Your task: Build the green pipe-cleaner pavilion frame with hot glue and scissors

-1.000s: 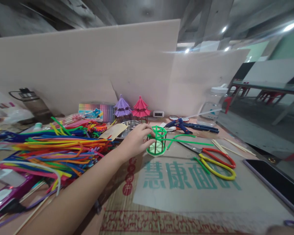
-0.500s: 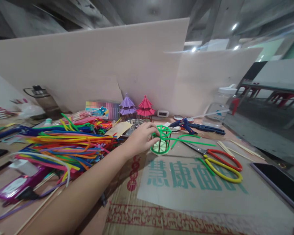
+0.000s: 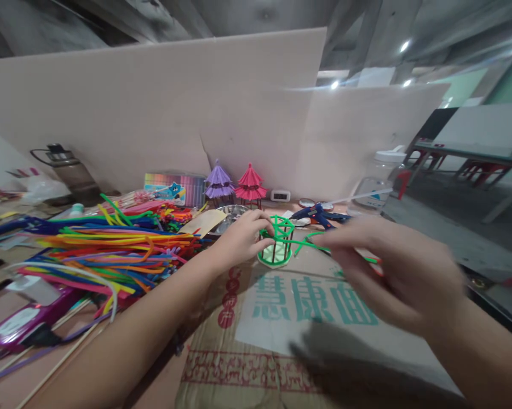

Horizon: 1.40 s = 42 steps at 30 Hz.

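A small round frame of green pipe cleaners (image 3: 284, 225) stands on brown posts over a pale green base (image 3: 275, 254). My left hand (image 3: 248, 234) has its fingers closed on the frame's upper left side. From the frame a long green pipe cleaner (image 3: 305, 244) stretches to the right. My right hand (image 3: 392, 272), smeared by motion, is at the loose end of that strip. Whether its fingers grip the strip is unclear. Behind the right hand, the scissors are almost wholly hidden.
Many coloured pipe cleaners (image 3: 111, 244) lie heaped at left. Purple (image 3: 219, 183) and pink (image 3: 250, 183) paper-like pavilions stand at the back near a marker set (image 3: 175, 189). A glue gun (image 3: 318, 214) and a clear jar (image 3: 377, 179) are at back right.
My right hand has come in from the right, over the scissors and the green strip's free end. My left hand stays on the green frame. The view has shifted slightly.
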Each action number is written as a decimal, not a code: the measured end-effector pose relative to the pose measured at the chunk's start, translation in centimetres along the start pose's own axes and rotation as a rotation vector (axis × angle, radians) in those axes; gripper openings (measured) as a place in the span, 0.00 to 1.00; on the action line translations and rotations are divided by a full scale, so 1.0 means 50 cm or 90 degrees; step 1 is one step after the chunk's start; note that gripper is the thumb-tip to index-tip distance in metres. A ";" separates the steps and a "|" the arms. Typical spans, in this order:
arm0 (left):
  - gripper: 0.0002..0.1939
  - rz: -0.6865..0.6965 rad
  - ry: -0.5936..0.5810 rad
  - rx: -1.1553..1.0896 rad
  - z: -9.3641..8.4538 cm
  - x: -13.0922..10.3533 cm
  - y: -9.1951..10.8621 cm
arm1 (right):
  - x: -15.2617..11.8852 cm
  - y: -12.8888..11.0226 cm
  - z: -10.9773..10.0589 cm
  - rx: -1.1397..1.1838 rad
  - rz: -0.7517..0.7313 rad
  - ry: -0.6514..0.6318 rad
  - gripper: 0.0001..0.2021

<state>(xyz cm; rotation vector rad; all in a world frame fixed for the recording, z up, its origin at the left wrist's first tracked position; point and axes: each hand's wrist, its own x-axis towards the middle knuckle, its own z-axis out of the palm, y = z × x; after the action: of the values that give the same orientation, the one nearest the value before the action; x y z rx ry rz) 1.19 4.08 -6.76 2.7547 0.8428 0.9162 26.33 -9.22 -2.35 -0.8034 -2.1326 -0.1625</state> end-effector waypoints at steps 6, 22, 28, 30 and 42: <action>0.04 0.017 -0.052 0.007 -0.022 0.002 -0.008 | 0.062 0.103 0.097 -0.033 0.190 -0.185 0.10; 0.07 0.033 -0.047 0.062 -0.031 0.004 0.000 | 0.027 0.138 0.150 -0.022 0.204 -0.274 0.08; 0.04 0.037 -0.028 0.072 -0.017 0.002 0.004 | 0.032 0.136 0.151 -0.038 0.239 -0.235 0.08; 0.04 0.036 -0.022 0.076 -0.014 0.001 0.006 | 0.033 0.137 0.154 -0.037 0.258 -0.214 0.08; 0.08 0.052 -0.041 0.064 -0.024 0.005 0.002 | 0.042 0.192 0.075 0.024 0.317 -0.474 0.20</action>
<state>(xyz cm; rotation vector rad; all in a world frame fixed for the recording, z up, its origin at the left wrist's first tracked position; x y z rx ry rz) 0.68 4.07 -5.64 2.9076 0.7930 0.8155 28.64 0.78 -4.72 -1.5107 -2.4944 0.5119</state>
